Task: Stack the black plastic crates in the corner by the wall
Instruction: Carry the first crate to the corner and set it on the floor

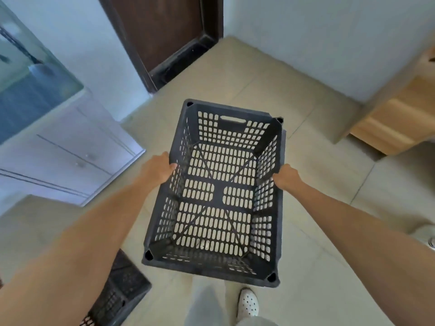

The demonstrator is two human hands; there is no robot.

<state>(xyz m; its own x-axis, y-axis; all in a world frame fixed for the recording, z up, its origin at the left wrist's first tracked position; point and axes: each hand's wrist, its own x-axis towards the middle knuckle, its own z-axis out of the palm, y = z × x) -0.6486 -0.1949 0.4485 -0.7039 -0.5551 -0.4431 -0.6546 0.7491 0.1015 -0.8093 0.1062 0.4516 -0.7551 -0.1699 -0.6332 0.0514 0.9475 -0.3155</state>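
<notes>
Carrying step. Black crate held mid-frame above the floor; left hand and right hand grip its long rims, fingers curled over. Second crate lower left. Next: probably carry toward the corner, upper centre, and set down level.

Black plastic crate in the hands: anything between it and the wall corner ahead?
Nothing visible. The black perforated plastic crate hangs over bare beige tiled floor up to the wall corner; a second black crate sits behind-left.
</notes>
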